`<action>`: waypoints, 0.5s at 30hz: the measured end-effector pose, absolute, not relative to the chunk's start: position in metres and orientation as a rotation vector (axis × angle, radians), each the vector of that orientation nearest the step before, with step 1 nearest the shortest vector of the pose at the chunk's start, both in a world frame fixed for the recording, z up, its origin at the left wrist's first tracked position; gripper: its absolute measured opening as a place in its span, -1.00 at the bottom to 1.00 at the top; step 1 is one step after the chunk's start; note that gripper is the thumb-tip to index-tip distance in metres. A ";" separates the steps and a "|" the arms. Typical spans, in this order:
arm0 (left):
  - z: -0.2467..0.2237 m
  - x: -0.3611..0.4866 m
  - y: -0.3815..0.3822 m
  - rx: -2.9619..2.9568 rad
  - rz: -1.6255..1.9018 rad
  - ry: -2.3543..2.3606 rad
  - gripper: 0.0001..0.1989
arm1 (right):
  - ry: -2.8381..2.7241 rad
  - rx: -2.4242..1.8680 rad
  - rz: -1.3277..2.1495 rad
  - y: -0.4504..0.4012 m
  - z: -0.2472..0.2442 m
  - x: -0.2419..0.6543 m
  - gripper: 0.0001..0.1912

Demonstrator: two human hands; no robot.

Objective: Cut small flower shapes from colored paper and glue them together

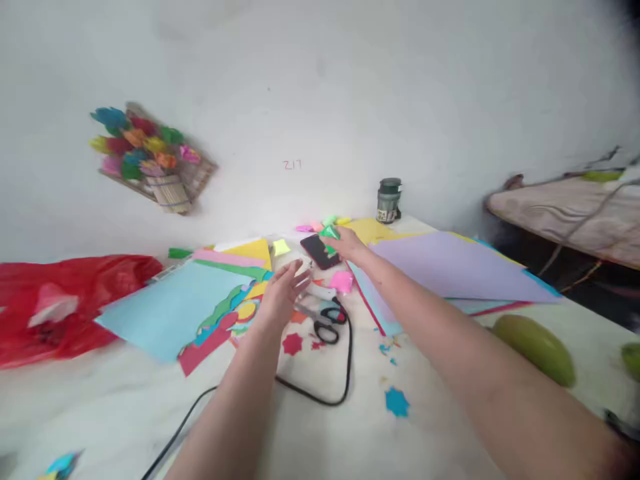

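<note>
My right hand (347, 243) is closed on a small green object (329, 232), just above a dark phone (320, 251) lying on the table. With its fingers spread and nothing in it, my left hand (286, 287) hovers beside the coloured paper scraps (245, 310). Between and below the hands lie scissors with black handles (327, 328) and a white tool with a black cord (323, 291). A bright pink piece (342, 281) sits near the phone. A red paper star (293, 344) and a blue one (397, 402) are nearer to me.
Light blue sheets (175, 310) and a red plastic bag (75, 307) are at the left. Lilac sheets (460, 267) and a green fruit (535, 348) are at the right. A dark jar (389, 200) stands by the wall. The black cord crosses the table.
</note>
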State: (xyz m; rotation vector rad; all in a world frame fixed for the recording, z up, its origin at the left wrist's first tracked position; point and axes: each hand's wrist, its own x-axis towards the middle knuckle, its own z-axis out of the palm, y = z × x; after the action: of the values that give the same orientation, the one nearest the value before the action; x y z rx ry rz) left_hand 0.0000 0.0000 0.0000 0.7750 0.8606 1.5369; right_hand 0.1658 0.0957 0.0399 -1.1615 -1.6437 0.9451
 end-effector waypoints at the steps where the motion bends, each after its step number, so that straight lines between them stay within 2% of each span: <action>1: 0.001 0.002 -0.002 0.776 1.534 0.874 -0.54 | -1.662 -1.126 0.992 0.082 0.038 0.162 -0.72; 8: 0.006 0.002 -0.042 0.966 1.490 0.950 -0.54 | -1.700 -0.740 1.347 0.000 0.023 0.135 -0.66; 15: 0.001 -0.005 -0.085 1.049 1.529 0.961 -0.53 | -1.614 -0.505 1.556 -0.040 0.008 0.124 -0.40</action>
State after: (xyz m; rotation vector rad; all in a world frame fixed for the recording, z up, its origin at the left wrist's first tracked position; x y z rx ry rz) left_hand -0.0050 -0.0847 0.0011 1.0489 0.9612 1.5294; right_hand 0.1237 -0.0398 0.0076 -0.5054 -1.6142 1.5560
